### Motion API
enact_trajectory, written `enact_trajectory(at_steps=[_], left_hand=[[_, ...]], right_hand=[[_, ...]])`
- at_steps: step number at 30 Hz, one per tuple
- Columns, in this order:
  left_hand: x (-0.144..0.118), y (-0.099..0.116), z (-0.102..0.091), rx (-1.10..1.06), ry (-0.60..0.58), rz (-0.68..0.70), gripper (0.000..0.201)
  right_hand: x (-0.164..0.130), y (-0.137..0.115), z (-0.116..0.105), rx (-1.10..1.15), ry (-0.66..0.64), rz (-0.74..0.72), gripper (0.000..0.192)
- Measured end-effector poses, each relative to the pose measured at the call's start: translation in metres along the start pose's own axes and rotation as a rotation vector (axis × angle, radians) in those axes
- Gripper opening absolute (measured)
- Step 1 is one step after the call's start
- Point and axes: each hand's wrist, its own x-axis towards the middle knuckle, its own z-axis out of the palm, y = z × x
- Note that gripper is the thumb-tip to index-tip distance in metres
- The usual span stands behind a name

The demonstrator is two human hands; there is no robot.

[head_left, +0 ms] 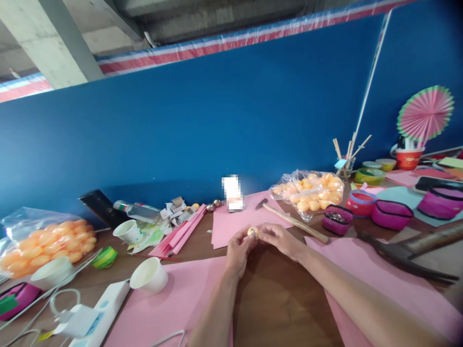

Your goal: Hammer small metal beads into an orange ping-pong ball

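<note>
Blue partition panels point(217, 120) are set behind a brown wooden table point(282, 299). Between the fingertips of both hands, above the near edge of a pink paper stack point(231, 221), a small orange ball point(256, 230) with a shiny metal piece point(252, 232) on it is held.

Just beyond the right hand point(280, 238), a wooden-handled hammer point(296, 223) is laid slantwise, and behind it a clear bag of orange balls point(318, 190) is seen. Magenta pouches point(391, 215) and a claw hammer point(394, 258) are placed farther right. To the left, folded pink paper strips point(186, 233), a white paper cup point(149, 277) and a power strip point(108, 308) are spread.

By the left hand point(238, 248), the ball is pinched between thumb and fingers; by the right, its other side is met with thumb and fingertips drawn together.
</note>
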Motion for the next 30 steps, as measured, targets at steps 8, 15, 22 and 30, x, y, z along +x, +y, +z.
enact_trajectory(at_steps=[8, 15, 22, 30], left_hand=[[-0.0008, 0.0011, 0.0003, 0.005, -0.005, 0.002, 0.042], [0.0, -0.0002, 0.0003, -0.004, 0.005, -0.001, 0.042], [-0.0004, -0.0004, -0.0005, -0.007, -0.018, 0.011, 0.041], [-0.0002, 0.0007, -0.0001, -0.011, -0.015, -0.004, 0.041]], right_hand=[[-0.0003, -0.0031, 0.0001, 0.025, -0.013, 0.002, 0.029], [-0.0004, -0.0029, 0.0003, 0.018, -0.008, 0.018, 0.031], [-0.0005, -0.0034, 0.0002, 0.035, -0.031, 0.008, 0.03], [-0.0002, -0.0025, -0.0002, 0.043, -0.045, 0.018, 0.028]])
